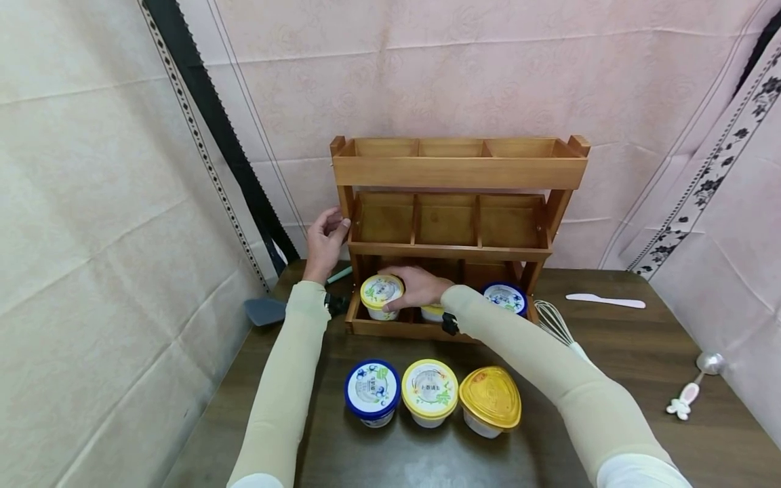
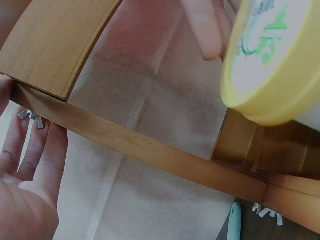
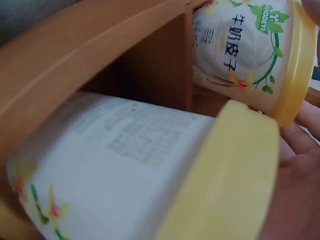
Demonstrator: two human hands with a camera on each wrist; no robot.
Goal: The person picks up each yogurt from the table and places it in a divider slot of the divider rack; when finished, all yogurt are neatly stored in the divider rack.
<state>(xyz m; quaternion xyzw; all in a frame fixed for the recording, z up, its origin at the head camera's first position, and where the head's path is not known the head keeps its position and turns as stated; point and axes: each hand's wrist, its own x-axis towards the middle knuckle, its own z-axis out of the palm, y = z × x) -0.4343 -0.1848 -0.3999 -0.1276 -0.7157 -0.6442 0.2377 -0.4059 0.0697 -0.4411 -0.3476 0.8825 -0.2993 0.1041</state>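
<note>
My right hand (image 1: pixel 418 287) grips a yellow-lidded tub (image 1: pixel 382 291) by its lid, at the left compartment of the wooden rack's bottom tier (image 1: pixel 396 329). In the right wrist view that tub (image 3: pixel 245 55) stands beyond a second yellow-lidded tub (image 3: pixel 115 160), which sits in the middle compartment, partly under my wrist in the head view. A blue-lidded tub (image 1: pixel 505 298) is in the right compartment. My left hand (image 1: pixel 325 240) holds the rack's left side post; in the left wrist view its fingers (image 2: pixel 50 155) lie around the post (image 2: pixel 140 150) near a wing nut.
In front of the rack stand a blue-lidded tub (image 1: pixel 373 392), a yellow-lidded tub (image 1: pixel 430 392) and a gold-lidded tub (image 1: pixel 490 401). A whisk (image 1: pixel 556 324), a white knife (image 1: pixel 605 300) and a rabbit-handled utensil (image 1: pixel 688 393) lie right; a blue-grey spatula (image 1: pixel 266 311) lies left.
</note>
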